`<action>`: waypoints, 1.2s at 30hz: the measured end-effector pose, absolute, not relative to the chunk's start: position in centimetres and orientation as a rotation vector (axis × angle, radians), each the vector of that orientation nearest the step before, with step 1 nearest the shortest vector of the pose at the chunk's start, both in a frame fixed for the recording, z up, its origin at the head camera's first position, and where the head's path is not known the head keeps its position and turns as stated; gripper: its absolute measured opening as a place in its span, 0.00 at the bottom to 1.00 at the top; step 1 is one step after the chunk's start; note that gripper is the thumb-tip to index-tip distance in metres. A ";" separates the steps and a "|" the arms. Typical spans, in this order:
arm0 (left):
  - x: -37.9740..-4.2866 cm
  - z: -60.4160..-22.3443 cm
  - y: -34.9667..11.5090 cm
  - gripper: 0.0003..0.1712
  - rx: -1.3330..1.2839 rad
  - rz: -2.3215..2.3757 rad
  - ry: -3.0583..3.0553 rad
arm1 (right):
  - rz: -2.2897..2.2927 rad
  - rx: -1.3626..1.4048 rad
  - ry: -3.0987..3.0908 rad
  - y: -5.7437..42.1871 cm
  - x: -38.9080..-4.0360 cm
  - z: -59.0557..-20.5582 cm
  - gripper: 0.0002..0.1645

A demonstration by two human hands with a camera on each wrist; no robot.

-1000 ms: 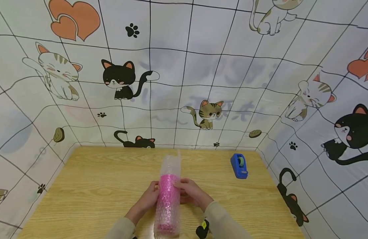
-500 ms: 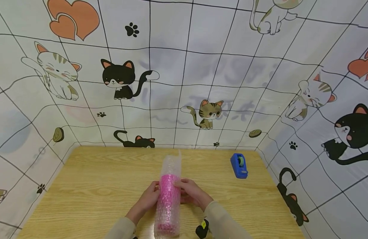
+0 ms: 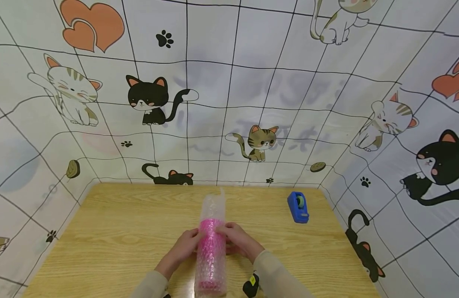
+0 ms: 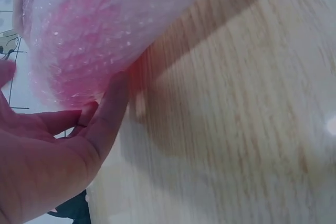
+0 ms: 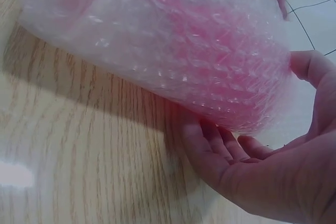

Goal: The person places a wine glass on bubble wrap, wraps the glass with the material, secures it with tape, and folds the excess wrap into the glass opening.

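A pink cylinder wrapped in clear bubble wrap (image 3: 211, 265) lies lengthwise before me, with loose clear wrap extending past its far end. My left hand (image 3: 182, 249) holds its left side, thumb at the upper surface. In the left wrist view, the fingers (image 4: 109, 111) reach under the edge of the wrap. From the right, my right hand (image 3: 241, 241) grips the same roll, its thumb pressed on top. The right wrist view shows those fingers (image 5: 197, 142) curled beneath the wrapped bundle (image 5: 220, 72), partly hidden by it.
A blue tape dispenser (image 3: 298, 207) stands at the back right of the wooden table (image 3: 132, 215). A cat-patterned cloth (image 3: 207, 82) encloses the table at the back and sides. A black strap with a yellow mark (image 3: 252, 284) is by the right sleeve.
The left thumb has come slightly right, further over the roll. The roll's near end has shifted a little to the right, while the right hand keeps its grip.
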State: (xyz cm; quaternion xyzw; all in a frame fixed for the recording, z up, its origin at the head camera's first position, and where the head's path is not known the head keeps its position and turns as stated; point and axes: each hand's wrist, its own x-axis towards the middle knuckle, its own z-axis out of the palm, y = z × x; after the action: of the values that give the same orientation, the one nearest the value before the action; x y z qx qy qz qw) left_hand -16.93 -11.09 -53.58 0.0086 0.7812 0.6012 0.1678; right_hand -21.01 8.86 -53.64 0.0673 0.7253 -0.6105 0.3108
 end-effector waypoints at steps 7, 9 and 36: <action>-17.2 -53.2 -11.0 0.45 0.073 1.594 2.219 | -1.562 0.168 1.944 8.8 -21.1 -53.2 0.50; -17.3 -53.3 -11.0 0.45 0.067 1.551 2.267 | -1.552 0.172 1.949 8.8 -21.1 -53.2 0.50; -17.5 -52.9 -10.7 0.46 -0.034 1.490 2.238 | -1.425 0.204 2.052 8.1 -21.3 -52.4 0.45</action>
State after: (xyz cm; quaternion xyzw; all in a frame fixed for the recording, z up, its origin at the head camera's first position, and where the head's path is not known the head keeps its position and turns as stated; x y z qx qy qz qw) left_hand -17.54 -10.71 -52.93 -0.0124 0.8112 0.5398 0.2244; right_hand -21.27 8.14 -52.38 0.0774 0.7778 -0.5400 0.3121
